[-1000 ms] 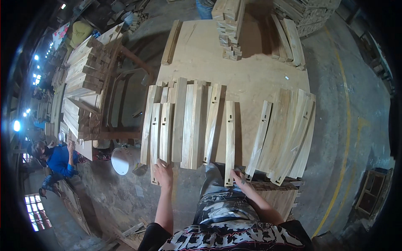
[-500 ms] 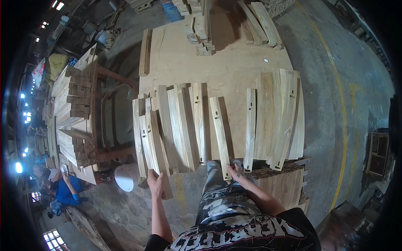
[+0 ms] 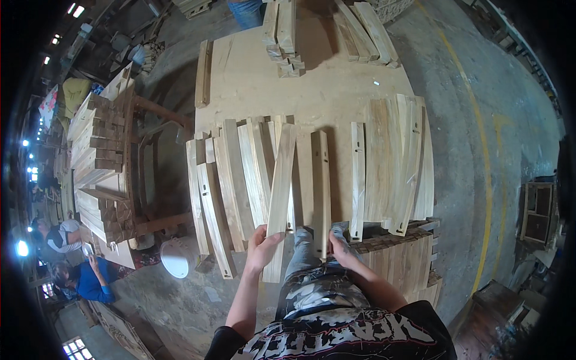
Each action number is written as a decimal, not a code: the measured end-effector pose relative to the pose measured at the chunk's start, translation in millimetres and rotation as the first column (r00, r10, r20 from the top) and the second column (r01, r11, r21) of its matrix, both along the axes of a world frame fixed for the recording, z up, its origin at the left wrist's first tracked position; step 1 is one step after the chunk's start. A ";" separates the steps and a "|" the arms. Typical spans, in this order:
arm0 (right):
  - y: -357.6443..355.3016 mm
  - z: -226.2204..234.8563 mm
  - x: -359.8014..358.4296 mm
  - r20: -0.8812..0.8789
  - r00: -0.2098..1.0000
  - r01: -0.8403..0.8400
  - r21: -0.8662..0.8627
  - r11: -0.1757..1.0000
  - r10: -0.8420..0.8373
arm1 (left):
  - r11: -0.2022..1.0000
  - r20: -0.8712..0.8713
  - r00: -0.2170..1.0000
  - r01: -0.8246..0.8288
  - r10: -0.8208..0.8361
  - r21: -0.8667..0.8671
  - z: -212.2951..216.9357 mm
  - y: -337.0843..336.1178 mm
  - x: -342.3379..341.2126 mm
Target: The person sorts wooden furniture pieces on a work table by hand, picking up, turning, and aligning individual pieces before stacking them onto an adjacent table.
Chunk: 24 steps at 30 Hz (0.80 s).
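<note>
Left hand (image 3: 263,247) grasps a plain-faced strip (image 3: 281,180) near its close end, thumb laid across the wood; right hand (image 3: 341,249) is closed on the near end of a slotted strip (image 3: 324,192), holding it from its right side. Both pieces reach away over the worktop (image 3: 252,90), near ends jutting past its edge, between the left-hand row (image 3: 231,180) and a separate slotted piece (image 3: 357,180).

Since each hand grips only one end, the far ends probably swing easily, so firm, level wrists would serve best. The plain-faced strip slants across its neighbours; lifting its tip clear before any sideways shift should avoid scraping or dragging them. The slotted strip looks tilted on its edge, so a snug thumb should stop it rolling. Keeping fingertips out of the gap between the pieces seems wise.
</note>
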State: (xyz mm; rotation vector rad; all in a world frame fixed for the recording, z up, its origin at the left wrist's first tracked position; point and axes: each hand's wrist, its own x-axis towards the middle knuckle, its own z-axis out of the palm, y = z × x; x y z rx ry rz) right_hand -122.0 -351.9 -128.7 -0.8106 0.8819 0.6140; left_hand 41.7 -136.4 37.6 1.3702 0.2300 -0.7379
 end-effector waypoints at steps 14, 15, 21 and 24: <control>-10.1 -35.7 -14.8 0.132 0.958 0.215 0.257 0.942 -0.254 | 0.977 -0.073 0.995 0.084 -0.070 0.196 0.9 -34.3 -21.3; -4.4 -27.7 -11.7 0.131 0.959 0.211 0.268 0.940 -0.253 | 0.981 -0.083 0.996 0.056 -0.042 0.185 -1.4 -34.2 -24.1; -5.2 -5.5 -13.0 0.212 0.972 0.052 -0.627 0.777 0.105 | 0.974 -0.088 0.995 0.065 -0.047 0.216 -1.8 -46.0 -24.2; -3.4 -7.2 -14.2 0.159 0.970 -0.006 -0.736 0.677 0.182 | 0.972 -0.083 0.995 0.067 -0.049 0.227 -3.0 -46.6 -21.9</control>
